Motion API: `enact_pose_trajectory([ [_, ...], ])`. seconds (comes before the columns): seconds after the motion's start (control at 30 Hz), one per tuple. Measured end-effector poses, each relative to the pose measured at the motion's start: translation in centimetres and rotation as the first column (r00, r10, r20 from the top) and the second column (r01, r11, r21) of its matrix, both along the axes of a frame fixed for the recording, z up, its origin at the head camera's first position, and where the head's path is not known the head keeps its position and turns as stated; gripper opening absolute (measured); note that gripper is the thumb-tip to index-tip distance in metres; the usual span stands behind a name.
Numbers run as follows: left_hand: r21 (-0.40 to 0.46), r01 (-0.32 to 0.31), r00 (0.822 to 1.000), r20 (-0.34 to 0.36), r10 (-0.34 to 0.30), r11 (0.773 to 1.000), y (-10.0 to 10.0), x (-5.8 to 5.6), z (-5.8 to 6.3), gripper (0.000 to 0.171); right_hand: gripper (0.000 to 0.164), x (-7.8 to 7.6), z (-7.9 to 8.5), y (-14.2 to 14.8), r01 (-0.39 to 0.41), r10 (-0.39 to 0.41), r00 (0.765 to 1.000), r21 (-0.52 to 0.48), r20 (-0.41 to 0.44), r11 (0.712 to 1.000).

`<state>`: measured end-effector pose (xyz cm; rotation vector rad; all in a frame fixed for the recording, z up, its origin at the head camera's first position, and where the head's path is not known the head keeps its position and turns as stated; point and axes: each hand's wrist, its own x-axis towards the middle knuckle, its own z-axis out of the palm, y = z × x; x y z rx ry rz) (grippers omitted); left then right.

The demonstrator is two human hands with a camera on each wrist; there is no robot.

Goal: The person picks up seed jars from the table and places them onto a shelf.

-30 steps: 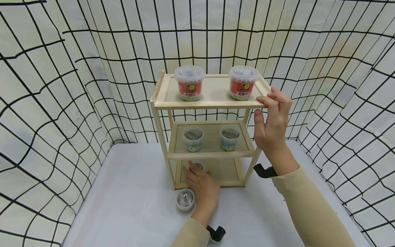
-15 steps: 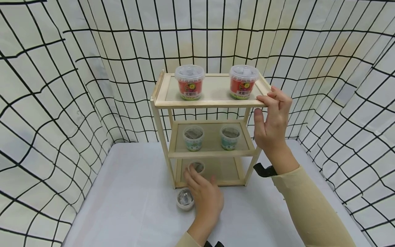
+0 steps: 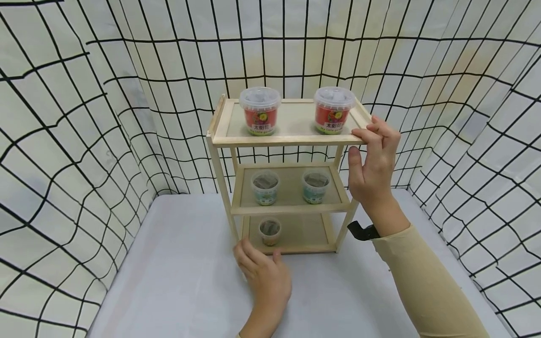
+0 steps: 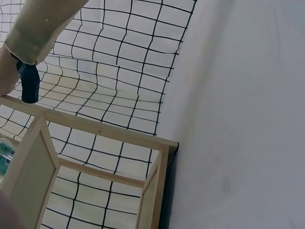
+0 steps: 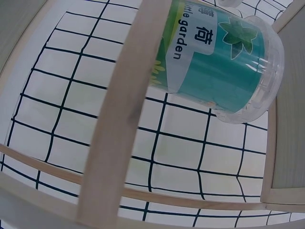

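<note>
My right hand [image 3: 374, 169] holds the right front corner of a three-tier wooden rack [image 3: 287, 140], fingertips over the top edge and thumb below it. My left hand [image 3: 266, 277] is at the rack's lower left front, back of the hand up. It covers the spot where a small lidded cup stood; that cup is hidden, and I cannot tell whether the fingers hold it. Just behind the fingers, a similar small cup [image 3: 270, 231] stands on the bottom shelf's left part. Two teal-labelled cups [image 3: 265, 188] stand on the middle shelf.
On the top shelf stand two larger red-labelled cups [image 3: 260, 115] with clear lids. A white-covered table [image 3: 181, 263] carries the rack. Black wire mesh over white cloth [image 3: 177, 70] encloses the back and sides. In the right wrist view, a teal-labelled cup [image 5: 224, 52] appears behind a rack post [image 5: 125, 114].
My left hand has drawn back from the bottom-shelf cup and moved left and down over the loose small cup, which is now out of sight. My right hand has stayed on the rack.
</note>
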<state>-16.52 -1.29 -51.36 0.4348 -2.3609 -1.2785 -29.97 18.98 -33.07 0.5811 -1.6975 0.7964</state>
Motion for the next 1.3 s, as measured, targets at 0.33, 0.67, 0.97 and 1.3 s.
enact_pose_trajectory([
  [0.33,-0.012,-0.033,0.998,0.058,0.034,0.999,-1.2,1.1,-1.1,0.092,0.033,0.0,0.1,0.1,0.003,-0.003,1.000,0.002,0.003,1.000],
  [0.67,-0.049,-0.033,0.996,0.084,0.037,0.998,-1.3,1.9,-2.6,0.090,0.033,0.0,-0.1,0.1,0.009,-0.009,1.000,-0.001,0.000,1.000],
  [0.97,-0.153,-0.045,0.998,0.043,0.052,0.987,-0.9,1.9,-4.3,0.086,0.032,-0.2,-0.1,0.0,0.001,-0.001,1.000,-0.007,-0.010,1.000],
  [1.3,-0.170,-0.069,0.997,0.027,0.075,0.983,-0.5,1.6,-4.7,0.086,0.033,0.0,0.0,0.0,0.009,-0.009,1.000,0.006,-0.003,1.000],
])
